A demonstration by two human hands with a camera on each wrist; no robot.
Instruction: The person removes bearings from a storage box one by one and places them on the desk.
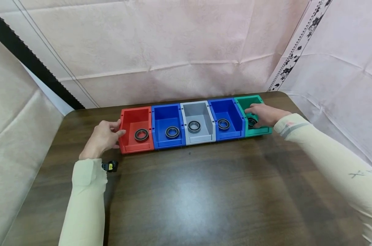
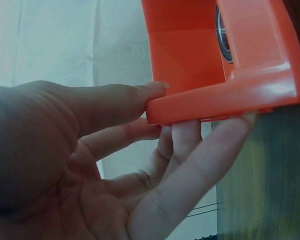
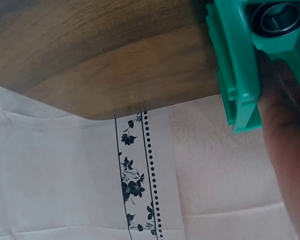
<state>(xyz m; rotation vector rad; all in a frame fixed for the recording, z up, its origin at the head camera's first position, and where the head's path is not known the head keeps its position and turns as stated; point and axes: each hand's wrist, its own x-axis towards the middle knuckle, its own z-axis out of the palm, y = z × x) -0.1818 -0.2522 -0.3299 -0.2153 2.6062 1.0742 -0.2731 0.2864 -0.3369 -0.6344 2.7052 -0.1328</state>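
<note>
My left hand (image 1: 103, 137) grips the side wall of the red bin (image 1: 136, 117). In the left wrist view the thumb lies over the rim and the fingers are outside and underneath. A black-rimmed ball bearing (image 1: 141, 140) lies inside this bin. At the row's other end my right hand (image 1: 264, 114) reaches into the green bin (image 1: 248, 100), with its fingers loosely bent. A bearing (image 3: 277, 31) lies there beside the hand, partly covered in the head view. The right wrist view shows the thumb along the bin's inner wall and no grip on the bearing.
Between the end bins stand a blue bin (image 1: 165, 115), a grey bin (image 1: 195, 110) and another blue bin (image 1: 222, 107), each holding one bearing. The row sits near the back edge of the brown wooden table (image 1: 189, 191). Pale cloth (image 1: 161, 41) hangs behind and at both sides.
</note>
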